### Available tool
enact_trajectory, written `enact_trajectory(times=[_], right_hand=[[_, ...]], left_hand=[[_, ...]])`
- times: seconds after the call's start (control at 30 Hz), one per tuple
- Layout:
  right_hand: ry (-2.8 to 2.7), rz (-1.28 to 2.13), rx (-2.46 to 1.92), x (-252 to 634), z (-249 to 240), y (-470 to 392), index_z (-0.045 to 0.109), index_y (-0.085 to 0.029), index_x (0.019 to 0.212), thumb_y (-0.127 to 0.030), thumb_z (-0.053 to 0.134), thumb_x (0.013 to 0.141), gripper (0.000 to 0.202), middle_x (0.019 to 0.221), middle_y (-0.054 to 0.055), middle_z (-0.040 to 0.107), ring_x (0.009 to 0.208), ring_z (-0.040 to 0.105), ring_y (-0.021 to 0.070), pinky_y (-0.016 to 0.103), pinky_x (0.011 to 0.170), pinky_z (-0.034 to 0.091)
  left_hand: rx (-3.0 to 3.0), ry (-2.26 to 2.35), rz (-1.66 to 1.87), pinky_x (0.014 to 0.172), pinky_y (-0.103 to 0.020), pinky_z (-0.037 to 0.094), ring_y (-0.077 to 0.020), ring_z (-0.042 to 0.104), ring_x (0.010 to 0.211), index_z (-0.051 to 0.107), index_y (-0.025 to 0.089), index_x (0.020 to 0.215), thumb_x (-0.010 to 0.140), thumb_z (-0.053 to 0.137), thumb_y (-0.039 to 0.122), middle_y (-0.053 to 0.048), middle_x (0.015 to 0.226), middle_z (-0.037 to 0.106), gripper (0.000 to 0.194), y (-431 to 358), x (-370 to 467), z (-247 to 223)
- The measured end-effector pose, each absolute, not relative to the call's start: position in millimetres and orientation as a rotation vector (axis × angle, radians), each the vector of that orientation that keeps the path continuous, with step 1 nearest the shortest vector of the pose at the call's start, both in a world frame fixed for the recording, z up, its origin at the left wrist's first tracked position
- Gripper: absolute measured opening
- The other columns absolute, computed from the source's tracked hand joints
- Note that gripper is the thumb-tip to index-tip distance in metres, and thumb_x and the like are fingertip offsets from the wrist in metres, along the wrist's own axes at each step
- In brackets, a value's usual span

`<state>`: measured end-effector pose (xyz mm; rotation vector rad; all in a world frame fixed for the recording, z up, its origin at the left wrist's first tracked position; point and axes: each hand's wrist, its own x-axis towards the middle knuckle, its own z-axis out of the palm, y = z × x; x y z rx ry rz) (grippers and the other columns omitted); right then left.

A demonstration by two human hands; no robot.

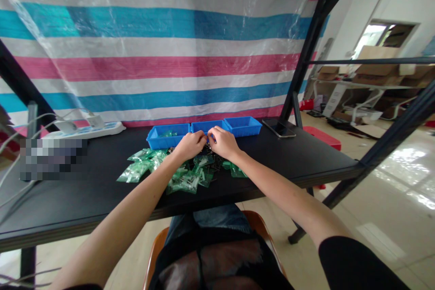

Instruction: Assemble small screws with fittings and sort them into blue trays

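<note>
My left hand [190, 145] and my right hand [222, 142] meet over the middle of the black table, fingertips pinched close together. Whatever lies between them is too small to make out. Behind them stand blue bins: the left one [152, 139] holds a little green packaging, the middle one [207, 124] is partly hidden by my hands, and the right one [243, 127] shows its inside. Green plastic packets [185, 179] with small pale parts are heaped below my hands and to the left. Loose metal screws [216, 163] lie beside them, partly under my right wrist.
A phone [279, 128] lies at the right of the table [292, 158]. At the back left sits a white power strip [102, 130] with plugs and cables, near a blurred-out item. Black frame posts rise on both sides, before a striped sheet.
</note>
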<state>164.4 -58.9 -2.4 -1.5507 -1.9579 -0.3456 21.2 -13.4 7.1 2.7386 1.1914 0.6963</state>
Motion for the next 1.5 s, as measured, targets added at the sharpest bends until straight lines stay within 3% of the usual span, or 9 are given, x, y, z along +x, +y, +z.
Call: enact_trajectory(times=[0.87,1.2,1.5], right_hand=[[-1.892,-0.320,-1.558,166.4,-4.9,-56.7,0.057,-0.020,0.085,-0.019,0.047,0.083,0.011,0.091,0.001,0.063,0.076,0.058,0.0168,0.026,0.058,0.036],[-1.910,-0.276,-1.454,166.9,-4.8,-52.6,0.057,-0.019,0.094,-0.020,0.051,0.083,0.013,0.084,0.001,0.060,0.073,0.056,0.0152,0.025,0.060,0.037],[-1.965,-0.267,-1.494,167.1,-2.8,-54.2,0.057,-0.019,0.088,-0.019,0.047,0.085,0.010,0.088,0.002,0.061,0.075,0.056,0.0150,0.024,0.061,0.036]], left_hand=[[2.717,1.105,0.763,0.055,-0.024,0.028,-0.0144,0.053,0.057,0.058,0.015,0.077,0.087,0.039,0.022,-0.002,0.060,0.058,0.023,-12.5,22.9,4.6],[2.750,1.173,0.758,0.059,-0.027,0.032,-0.0200,0.060,0.071,0.059,0.016,0.079,0.088,0.032,0.024,-0.007,0.076,0.065,0.029,-10.2,19.1,8.7],[2.787,1.186,0.672,0.060,-0.028,0.032,-0.0210,0.062,0.074,0.059,0.017,0.080,0.091,0.029,0.027,-0.007,0.078,0.066,0.033,-8.4,20.1,5.5]])
